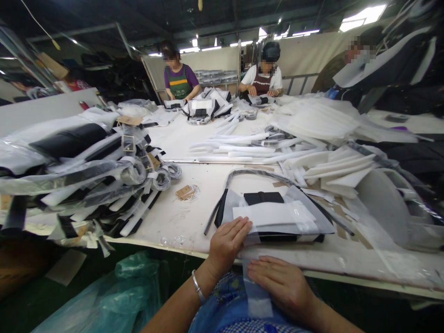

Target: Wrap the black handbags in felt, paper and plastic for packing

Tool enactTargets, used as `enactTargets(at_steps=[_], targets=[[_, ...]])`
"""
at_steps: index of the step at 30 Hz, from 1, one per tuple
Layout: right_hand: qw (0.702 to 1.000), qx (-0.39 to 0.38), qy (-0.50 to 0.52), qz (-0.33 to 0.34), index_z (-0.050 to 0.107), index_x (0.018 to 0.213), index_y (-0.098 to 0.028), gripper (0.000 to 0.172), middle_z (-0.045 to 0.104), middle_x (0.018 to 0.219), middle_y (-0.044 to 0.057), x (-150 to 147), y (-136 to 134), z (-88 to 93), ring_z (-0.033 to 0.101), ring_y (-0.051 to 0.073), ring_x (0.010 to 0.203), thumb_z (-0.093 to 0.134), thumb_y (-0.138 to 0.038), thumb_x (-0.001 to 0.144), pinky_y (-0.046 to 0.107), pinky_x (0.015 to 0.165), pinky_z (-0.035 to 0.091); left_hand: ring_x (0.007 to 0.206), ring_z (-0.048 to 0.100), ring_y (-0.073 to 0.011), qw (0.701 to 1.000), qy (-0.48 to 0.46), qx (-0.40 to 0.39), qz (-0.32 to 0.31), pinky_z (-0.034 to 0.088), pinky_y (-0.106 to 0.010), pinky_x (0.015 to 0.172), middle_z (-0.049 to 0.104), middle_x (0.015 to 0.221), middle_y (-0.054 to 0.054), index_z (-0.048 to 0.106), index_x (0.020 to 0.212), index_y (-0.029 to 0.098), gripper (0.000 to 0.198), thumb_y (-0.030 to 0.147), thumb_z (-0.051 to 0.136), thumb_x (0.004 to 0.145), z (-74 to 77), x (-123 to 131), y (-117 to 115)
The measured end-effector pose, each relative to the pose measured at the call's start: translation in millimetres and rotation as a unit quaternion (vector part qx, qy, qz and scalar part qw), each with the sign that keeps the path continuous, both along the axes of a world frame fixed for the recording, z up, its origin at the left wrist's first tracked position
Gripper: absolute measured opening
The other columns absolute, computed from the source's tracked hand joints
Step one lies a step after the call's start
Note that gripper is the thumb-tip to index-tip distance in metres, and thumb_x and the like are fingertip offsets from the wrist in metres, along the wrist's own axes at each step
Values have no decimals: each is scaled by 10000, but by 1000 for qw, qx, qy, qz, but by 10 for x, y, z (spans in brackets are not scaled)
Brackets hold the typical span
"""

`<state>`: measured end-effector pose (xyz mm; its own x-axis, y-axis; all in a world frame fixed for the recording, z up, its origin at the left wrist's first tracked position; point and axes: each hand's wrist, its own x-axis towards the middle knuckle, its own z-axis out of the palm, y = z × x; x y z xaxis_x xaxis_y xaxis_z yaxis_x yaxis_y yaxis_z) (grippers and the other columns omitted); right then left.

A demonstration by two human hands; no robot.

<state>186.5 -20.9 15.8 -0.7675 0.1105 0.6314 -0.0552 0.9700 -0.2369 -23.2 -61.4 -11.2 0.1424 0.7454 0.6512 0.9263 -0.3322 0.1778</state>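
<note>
A black handbag point(274, 237) lies in front of me, partly covered by translucent grey sheeting, with its wrapped handle point(258, 173) arched behind it. A white foam sheet point(274, 213) is across its front, below a dark flap or band point(263, 198). My left hand point(231, 238) rests flat, fingers stretched, on the near left corner of the sheet. From there a translucent strip point(260, 300) hangs over the table edge toward my lap. My right hand point(282, 280) has its straight fingers over this strip; its thumb is hidden underneath.
Wrapped straps and black pieces point(132, 175) are heaped at the left. Small brown tags point(187, 192) lie on the white table point(166, 222). White foam tubes point(243, 145) and stacked sheets point(340, 171) fill the back and right. Two co-workers point(180, 78) handle bags across the table. Green plastic point(135, 286) lies below.
</note>
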Motion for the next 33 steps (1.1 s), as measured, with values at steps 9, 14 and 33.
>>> enactTargets(at_steps=[9,14,33], targets=[[997,67,-38,-15,690,1122,-141,242,731,1187,109,33,303,270,610,217,1238,500,-122,975,472,1143,405,1253,598,-198,999,-12,-37,-31,549,-377,972,639,1356,-79,516,1380,148,423,100,441,966,53,-53,16],[997,54,-28,-45,674,1015,-138,244,692,1241,181,-74,428,337,613,227,1234,467,-39,931,455,1057,505,1306,550,-204,995,-41,-77,-52,520,-398,1026,604,1397,-95,466,1419,157,498,103,473,925,101,-74,-18],[994,48,-83,43,672,1112,-99,263,772,1025,108,-1,234,450,714,179,1011,444,-104,981,396,1113,453,1270,587,-198,998,-37,-32,-46,546,-373,978,645,1347,-78,564,1351,180,357,142,422,1025,28,-98,-7]])
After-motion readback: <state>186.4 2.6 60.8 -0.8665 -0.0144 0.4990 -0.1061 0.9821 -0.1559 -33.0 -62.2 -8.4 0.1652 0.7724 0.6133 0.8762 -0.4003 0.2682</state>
